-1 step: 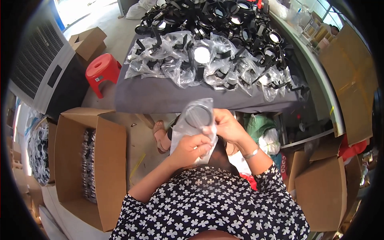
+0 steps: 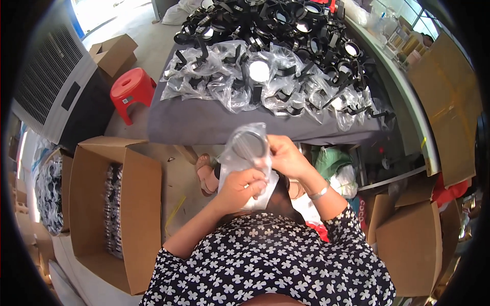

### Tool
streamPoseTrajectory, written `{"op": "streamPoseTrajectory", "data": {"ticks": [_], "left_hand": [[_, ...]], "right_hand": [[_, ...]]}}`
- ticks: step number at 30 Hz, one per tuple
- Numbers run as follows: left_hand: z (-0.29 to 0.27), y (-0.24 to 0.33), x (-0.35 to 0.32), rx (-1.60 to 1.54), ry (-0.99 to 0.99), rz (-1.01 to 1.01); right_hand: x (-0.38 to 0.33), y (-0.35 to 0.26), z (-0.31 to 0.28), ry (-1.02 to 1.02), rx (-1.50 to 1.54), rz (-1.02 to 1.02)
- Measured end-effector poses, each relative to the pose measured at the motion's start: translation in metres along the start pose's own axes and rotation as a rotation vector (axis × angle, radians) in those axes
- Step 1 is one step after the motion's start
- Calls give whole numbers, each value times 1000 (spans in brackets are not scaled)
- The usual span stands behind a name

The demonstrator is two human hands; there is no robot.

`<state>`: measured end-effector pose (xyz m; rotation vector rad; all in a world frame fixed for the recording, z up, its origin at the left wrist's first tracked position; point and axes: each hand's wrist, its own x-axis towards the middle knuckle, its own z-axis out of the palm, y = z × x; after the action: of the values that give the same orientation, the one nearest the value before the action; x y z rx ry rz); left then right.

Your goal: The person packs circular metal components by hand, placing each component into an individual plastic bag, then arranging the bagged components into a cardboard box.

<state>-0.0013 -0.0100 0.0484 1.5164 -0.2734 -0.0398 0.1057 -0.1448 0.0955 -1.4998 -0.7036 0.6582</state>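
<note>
Above my lap I hold a clear plastic bag (image 2: pixel 230 162) with a round black-rimmed piece (image 2: pixel 249 146) showing inside its upper end. My left hand (image 2: pixel 239 191) is closed on the bag's lower part, thumb on top. Pinched at the bag's right edge, beside the round piece, is my right hand (image 2: pixel 289 159), with a silver bracelet on its wrist. Its fingertips are partly hidden behind the plastic. Beyond my hands, bagged black pieces (image 2: pixel 224 86) lie in rows along the near part of the cloth-covered table (image 2: pixel 204 120).
Loose black round-rimmed pieces (image 2: pixel 280 25) are heaped at the table's far side. An open carton (image 2: pixel 140 219) with rows of bagged pieces stands on my left; another carton (image 2: pixel 408 245) is on my right. A red stool (image 2: pixel 131 92) and a grey louvred machine (image 2: pixel 51 76) stand at left.
The bag and the round piece in it have shifted slightly left and up. Both hands keep hold of it, my right hand moving a little left with it.
</note>
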Motion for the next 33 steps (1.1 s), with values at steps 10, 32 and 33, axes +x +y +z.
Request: {"op": "streamPoseTrajectory", "data": {"ticks": [10, 32, 33], "left_hand": [[-12, -16, 1, 26, 288, -13], [-37, -29, -34, 118, 340, -204], [-38, -29, -35, 117, 346, -173]], "right_hand": [[156, 7, 34, 374, -1324, -835], [99, -100, -187, 835, -1361, -225], [96, -99, -220, 794, -1340, -78]]}}
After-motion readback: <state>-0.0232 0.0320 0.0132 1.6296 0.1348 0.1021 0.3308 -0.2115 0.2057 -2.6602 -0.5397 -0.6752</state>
